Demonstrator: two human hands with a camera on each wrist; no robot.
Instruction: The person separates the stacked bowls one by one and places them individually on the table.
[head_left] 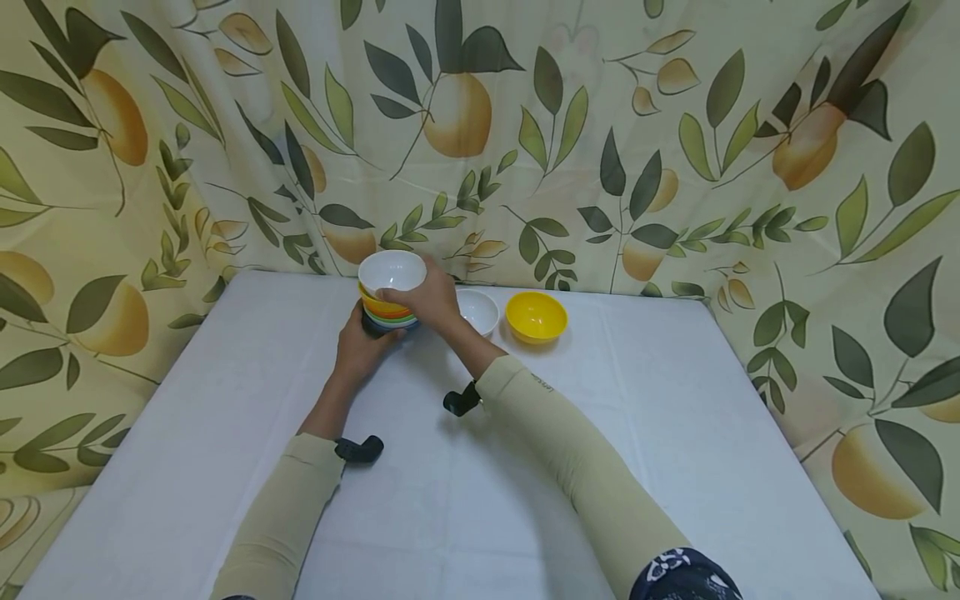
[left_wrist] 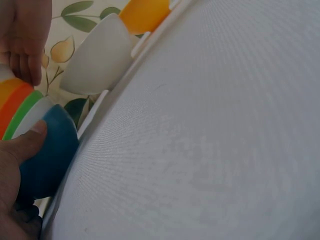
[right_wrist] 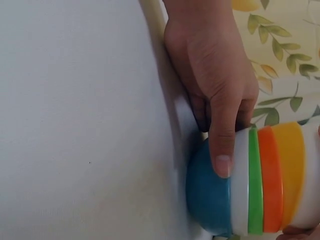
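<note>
A dark patterned cloth (head_left: 686, 575) lies nearest the head camera, at the upper end of the pale right sleeve (head_left: 577, 458); the left sleeve (head_left: 285, 508) comes in beside it. Each wrist carries one black mount, two in all.

The left hand (head_left: 362, 346) grips the foot of a stack of bowls, its thumb laid on the side of the blue bowl (right_wrist: 207, 195) and its fingers curled round the far side. The right hand (head_left: 433, 296) pinches the top white bowl (head_left: 392, 271) at the right, thumb on the near side and fingers behind. Whether that bowl is fully seated I cannot tell.

The stack stands toward the far edge of the white table (head_left: 450, 500), left of centre, its long axis roughly upright and its mouth facing up. It counts six bowls: from the bottom, blue, a lower white bowl (right_wrist: 241, 190), a green bowl (right_wrist: 255, 180), an orange bowl (right_wrist: 271, 175), a stacked yellow bowl (right_wrist: 290, 170) and the top white one.

Two more sit to the right, mouths up: a separate white bowl (head_left: 482, 312), partly behind the right hand and wrist, and a separate yellow bowl (head_left: 537, 317) just beside it. That makes eight: three white, two yellow, and one each of blue, green and orange.

Behind hangs one fruit-and-leaf printed cloth (head_left: 570, 183).
</note>
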